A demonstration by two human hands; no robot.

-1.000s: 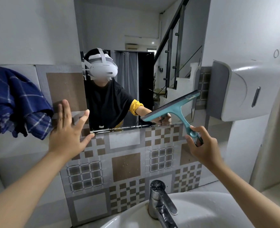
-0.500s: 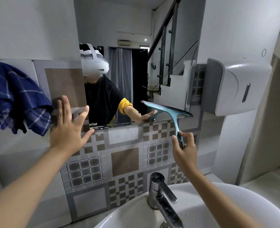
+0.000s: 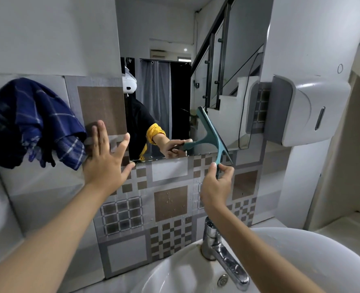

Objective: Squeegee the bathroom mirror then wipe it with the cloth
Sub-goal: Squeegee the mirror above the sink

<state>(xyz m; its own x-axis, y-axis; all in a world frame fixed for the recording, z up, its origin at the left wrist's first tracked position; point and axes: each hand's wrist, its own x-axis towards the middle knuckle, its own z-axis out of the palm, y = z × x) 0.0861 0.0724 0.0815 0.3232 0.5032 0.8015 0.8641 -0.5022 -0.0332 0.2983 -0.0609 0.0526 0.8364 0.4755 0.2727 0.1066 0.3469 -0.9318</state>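
The mirror [image 3: 175, 60] hangs on the wall above the patterned tiles. My right hand [image 3: 216, 185] grips the handle of a teal squeegee [image 3: 214, 134], whose blade stands steeply tilted against the mirror's lower right part. My left hand [image 3: 107, 157] is flat with fingers spread on the tiled wall just left of the mirror's lower left corner, holding nothing. A dark blue checked cloth [image 3: 33, 123] hangs on the wall at the far left, apart from both hands.
A white basin [image 3: 301, 250] with a chrome tap [image 3: 219, 250] sits below. A white and grey dispenser [image 3: 306, 111] juts from the wall right of the mirror. A beige ledge [image 3: 348, 227] lies at the far right.
My right hand has turned the squeegee from nearly level to steeply upright and shifted it left along the mirror's bottom. My left hand stays on the wall. The view has moved closer.
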